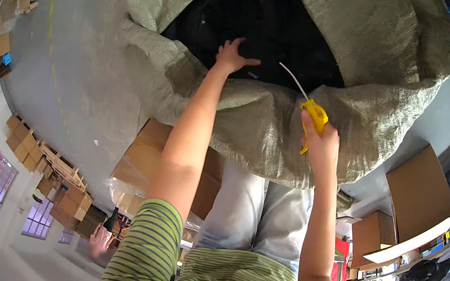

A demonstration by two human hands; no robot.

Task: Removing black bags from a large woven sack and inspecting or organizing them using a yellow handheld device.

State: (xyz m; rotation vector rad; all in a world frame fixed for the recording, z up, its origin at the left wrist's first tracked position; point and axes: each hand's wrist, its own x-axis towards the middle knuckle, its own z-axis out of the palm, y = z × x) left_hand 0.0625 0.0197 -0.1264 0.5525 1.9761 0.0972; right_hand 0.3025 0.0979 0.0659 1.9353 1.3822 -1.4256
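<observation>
Now left hand point(232, 54) in sack point(251, 121); right hand point(318, 143) gripping yellow tool point(315, 115).

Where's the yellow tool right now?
The yellow tool is in the right hand, right of centre in the head view, at the sack rim.

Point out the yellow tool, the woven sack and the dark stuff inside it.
yellow tool point(315, 115): head view, on its yellow body above the right hand's grip.
woven sack point(251, 124): head view, on its folded near rim.
dark contents point(266, 26): head view, middle of the black mass.
</observation>
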